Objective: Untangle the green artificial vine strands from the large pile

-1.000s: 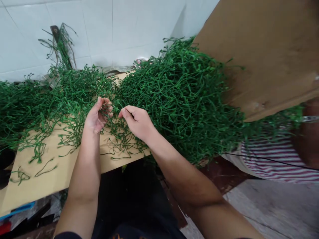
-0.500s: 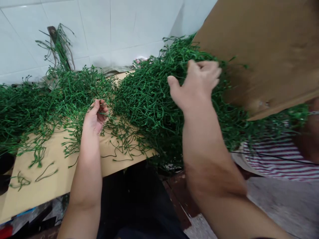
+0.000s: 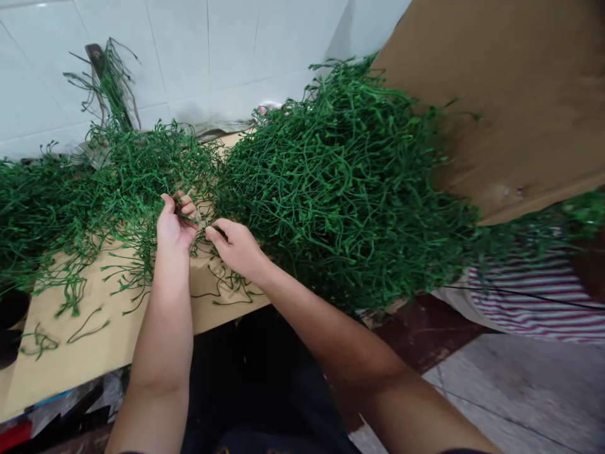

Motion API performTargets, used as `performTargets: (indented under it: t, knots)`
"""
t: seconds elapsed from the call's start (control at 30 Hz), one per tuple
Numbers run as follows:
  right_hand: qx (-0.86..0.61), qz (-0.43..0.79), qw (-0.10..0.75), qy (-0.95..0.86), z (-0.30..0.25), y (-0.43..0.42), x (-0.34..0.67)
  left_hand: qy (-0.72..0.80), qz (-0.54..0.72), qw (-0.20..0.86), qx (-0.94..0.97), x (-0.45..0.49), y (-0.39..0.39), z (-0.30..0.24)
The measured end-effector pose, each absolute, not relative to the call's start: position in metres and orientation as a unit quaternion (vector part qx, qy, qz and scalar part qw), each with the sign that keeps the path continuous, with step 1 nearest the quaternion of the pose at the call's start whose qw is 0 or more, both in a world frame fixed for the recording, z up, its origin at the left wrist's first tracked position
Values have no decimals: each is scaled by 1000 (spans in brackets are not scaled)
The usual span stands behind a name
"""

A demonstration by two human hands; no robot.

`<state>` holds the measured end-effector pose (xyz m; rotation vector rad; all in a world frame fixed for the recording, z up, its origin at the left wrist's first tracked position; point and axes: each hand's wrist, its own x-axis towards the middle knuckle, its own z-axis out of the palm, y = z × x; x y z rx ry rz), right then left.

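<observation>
My left hand [image 3: 176,224] is turned palm up with curled fingers around a few green artificial plant stems [image 3: 135,261], whose forked tips fan out to its left. Close beside it, my right hand [image 3: 236,249] pinches thumb against finger at the end of a thin green stem; the fingertips partly hide it. Right of both hands rises a large tangled heap of the same green stems [image 3: 326,170]. Loose stems [image 3: 236,287] lie on the tan cardboard [image 3: 80,359] below my right hand.
More green stems [image 3: 42,208] spread over the left side. A dark upright post [image 3: 99,63] with stems hanging on it stands near the tiled wall [image 3: 189,57]. A big brown cardboard sheet [image 3: 510,107] leans at the right, beside a person in striped cloth [image 3: 534,296].
My right hand has come down and left from the big heap to beside my left hand, its fingers now pinched. My left hand has stayed nearly in place, its thumb more spread.
</observation>
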<state>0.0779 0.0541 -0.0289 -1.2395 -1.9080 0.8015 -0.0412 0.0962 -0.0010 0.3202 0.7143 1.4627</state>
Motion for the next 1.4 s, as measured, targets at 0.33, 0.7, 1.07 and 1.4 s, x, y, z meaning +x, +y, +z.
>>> performTargets:
  t: [0.33, 0.7, 1.07, 1.4]
  knots:
    - [-445, 330, 299, -777, -21, 25, 85, 306, 652, 675, 161, -58, 98, -5]
    - [-300, 176, 259, -901, -10, -34, 84, 272, 715, 638, 84, -82, 105, -6]
    - [-592, -38, 349, -726, 43, 57, 150, 394, 544, 660, 337, -39, 91, -4]
    - [-471, 185, 269, -820, -10, 77, 80, 447, 561, 609, 339, -43, 102, -13]
